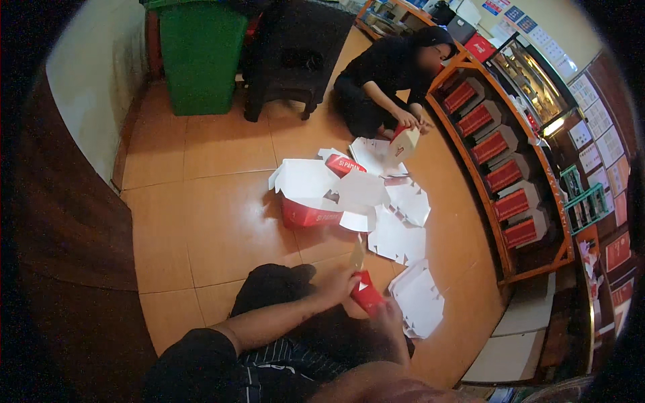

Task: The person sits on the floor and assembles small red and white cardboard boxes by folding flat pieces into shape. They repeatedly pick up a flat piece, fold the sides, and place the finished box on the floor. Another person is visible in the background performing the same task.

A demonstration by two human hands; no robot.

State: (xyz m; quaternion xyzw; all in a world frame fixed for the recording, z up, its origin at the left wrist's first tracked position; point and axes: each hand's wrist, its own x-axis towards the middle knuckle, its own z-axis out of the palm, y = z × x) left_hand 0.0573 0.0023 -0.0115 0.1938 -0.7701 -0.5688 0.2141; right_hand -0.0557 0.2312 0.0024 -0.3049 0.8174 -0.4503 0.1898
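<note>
Between my two hands is a small red carton [366, 294], partly folded, with a pale flap standing up at its far end. My left hand [336, 286] grips its left end, fingers closed round the edge. At the near right end my right hand [388, 318] is closed on the same carton, a little blurred. Just right of it lies a stack of flat white carton blanks [418, 299] on the floor. Beyond my hands stands a large red-and-white open box [310, 213], its white flaps spread.
More white carton blanks [398, 235] lie to the right of the box. A co-worker in black [386, 74] sits on the floor ahead, holding a red-and-white carton [405, 141]. An orange-framed shelf [470, 181] with red boxes runs along the right. A green bin [201, 60] and dark stool [295, 60] stand at the back left.
</note>
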